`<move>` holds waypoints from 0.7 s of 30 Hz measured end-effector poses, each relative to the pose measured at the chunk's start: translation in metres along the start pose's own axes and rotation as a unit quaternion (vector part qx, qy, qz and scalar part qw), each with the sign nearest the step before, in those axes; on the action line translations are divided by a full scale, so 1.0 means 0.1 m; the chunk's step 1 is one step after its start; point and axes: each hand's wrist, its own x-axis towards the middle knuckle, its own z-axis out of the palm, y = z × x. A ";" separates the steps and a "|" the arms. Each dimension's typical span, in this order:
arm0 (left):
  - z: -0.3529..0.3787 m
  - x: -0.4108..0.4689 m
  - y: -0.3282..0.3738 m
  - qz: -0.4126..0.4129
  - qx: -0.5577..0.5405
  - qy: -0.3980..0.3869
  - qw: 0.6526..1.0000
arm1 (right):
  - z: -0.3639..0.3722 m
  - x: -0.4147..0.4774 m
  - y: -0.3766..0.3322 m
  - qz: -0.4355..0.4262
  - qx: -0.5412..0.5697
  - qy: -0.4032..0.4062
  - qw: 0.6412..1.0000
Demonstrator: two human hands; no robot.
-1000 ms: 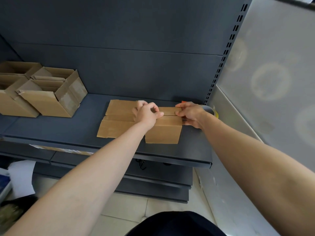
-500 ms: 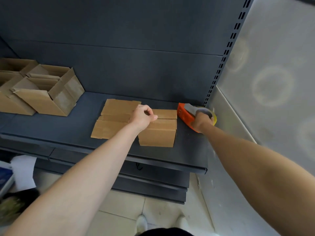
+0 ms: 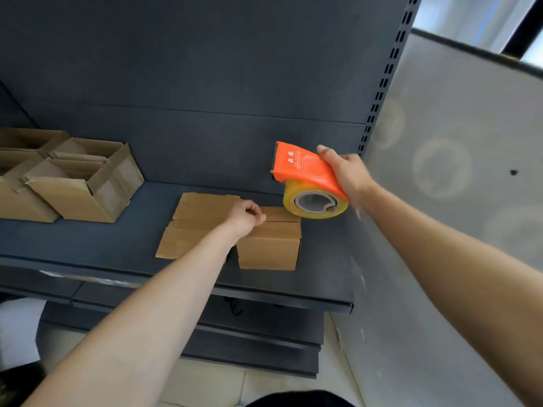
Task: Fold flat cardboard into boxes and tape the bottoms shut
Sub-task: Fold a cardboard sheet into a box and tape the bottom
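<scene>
A small folded cardboard box (image 3: 269,245) stands on the dark shelf (image 3: 88,245), its closed flaps facing up. My left hand (image 3: 245,215) rests on the box's top left edge with curled fingers holding the flaps down. Flat cardboard (image 3: 194,221) lies just left of the box, partly under my forearm. My right hand (image 3: 345,171) grips an orange tape dispenser (image 3: 302,168) with a clear yellowish roll, held in the air above and to the right of the box.
Several assembled open boxes (image 3: 76,183) sit at the shelf's left end. The dark back panel (image 3: 205,69) rises behind, with a perforated upright (image 3: 379,92) and a grey side wall (image 3: 440,201) on the right. A lower shelf (image 3: 249,342) juts out beneath.
My right hand left the box, took the tape dispenser from the shelf's right corner and lifted it into the air. The left hand stayed on the box.
</scene>
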 end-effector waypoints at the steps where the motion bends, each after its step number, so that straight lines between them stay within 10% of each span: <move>1: -0.01 0.00 0.00 -0.002 -0.004 -0.001 1.000 | 0.05 -0.02 -0.02 0.001 0.001 -0.006 1.000; 12: -0.26 -0.10 0.14 0.059 -0.120 0.061 0.989 | 0.36 -0.06 -0.13 0.015 -0.113 -0.002 0.993; 16: -0.40 -0.14 0.19 -0.015 -0.339 -0.131 0.932 | 0.40 -0.05 -0.16 0.013 -0.128 -0.002 0.992; 21: -0.36 -0.14 0.22 -0.025 -0.414 -0.171 0.893 | 0.41 -0.04 -0.16 0.015 -0.142 -0.002 0.990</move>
